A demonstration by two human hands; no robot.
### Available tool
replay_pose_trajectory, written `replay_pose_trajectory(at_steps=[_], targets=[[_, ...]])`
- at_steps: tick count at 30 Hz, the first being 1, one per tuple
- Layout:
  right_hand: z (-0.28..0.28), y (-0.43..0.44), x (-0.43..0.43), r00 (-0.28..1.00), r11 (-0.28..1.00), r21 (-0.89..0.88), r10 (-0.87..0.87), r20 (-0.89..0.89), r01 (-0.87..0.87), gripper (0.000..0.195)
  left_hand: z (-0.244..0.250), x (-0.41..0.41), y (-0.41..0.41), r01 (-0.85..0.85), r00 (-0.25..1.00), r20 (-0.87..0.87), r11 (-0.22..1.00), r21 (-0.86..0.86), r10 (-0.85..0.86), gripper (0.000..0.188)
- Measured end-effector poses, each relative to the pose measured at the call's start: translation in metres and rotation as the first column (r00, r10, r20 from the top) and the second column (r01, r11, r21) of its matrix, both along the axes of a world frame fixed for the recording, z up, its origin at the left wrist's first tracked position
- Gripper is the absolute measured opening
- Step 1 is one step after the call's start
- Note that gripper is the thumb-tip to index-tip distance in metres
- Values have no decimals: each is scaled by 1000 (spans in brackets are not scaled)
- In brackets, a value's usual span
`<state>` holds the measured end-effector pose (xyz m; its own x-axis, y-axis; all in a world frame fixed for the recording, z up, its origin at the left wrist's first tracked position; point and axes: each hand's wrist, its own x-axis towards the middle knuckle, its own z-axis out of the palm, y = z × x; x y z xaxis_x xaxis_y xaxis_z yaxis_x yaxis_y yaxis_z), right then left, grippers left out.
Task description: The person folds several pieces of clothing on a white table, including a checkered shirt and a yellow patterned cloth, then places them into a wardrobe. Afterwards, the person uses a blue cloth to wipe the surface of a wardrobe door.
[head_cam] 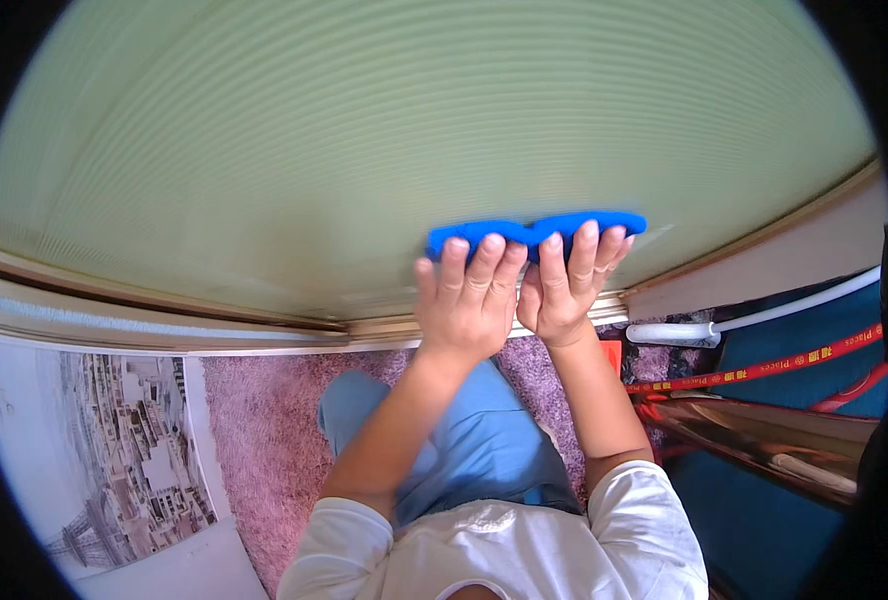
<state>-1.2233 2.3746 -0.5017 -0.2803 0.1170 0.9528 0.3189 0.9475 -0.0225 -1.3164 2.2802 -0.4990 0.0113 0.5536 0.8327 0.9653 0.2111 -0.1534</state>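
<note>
A folded bright blue cloth (590, 222) lies against a large pale green, finely ribbed pane (414, 112), near its lower edge. Both of my hands press flat on this cloth with the fingers spread upward. My left hand (466, 307) covers its left half, and my right hand (564, 300) is at the right half, fingertips on the blue fabric. The thumb of the right hand nearly meets the left hand. Below the cloth runs the light frame and sill (384, 330) of the pane, partly hidden behind my wrists.
A pink-purple shaggy carpet (264, 435) lies under me. At left stands a panel with a printed city picture (136, 450). On the right are a white curved tube (796, 300), a red ribbon with printed writing (781, 364) and a shiny brownish object (774, 442) over dark teal material.
</note>
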Motion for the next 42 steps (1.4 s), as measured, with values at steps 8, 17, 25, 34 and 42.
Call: replay_pose_trajectory(at_steps=[8, 17, 25, 34, 42], targets=[[-42, -26, -28, 998, 1000, -5, -27, 53, 27, 54, -49, -26, -26, -35, 998, 58, 999, 34, 33, 49], [-46, -61, -54, 997, 992, -111, 64, 46, -58, 42, -28, -43, -63, -45, 988, 142, 997, -59, 53, 51], [-8, -75, -81, 994, 998, 29, 54, 90, -57, 47, -24, -67, -78, -138, 980, 156, 988, 70, 125, 46], [-28, -101, -102, 989, 998, -29, 67, 134, -64, 36, -36, -83, -107, -183, 950, 260, 983, 18, 172, 47], [13, -118, -134, 985, 988, 68, 127, 114, -135, 37, -19, -112, -124, -235, 955, 194, 971, 35, 225, 54]])
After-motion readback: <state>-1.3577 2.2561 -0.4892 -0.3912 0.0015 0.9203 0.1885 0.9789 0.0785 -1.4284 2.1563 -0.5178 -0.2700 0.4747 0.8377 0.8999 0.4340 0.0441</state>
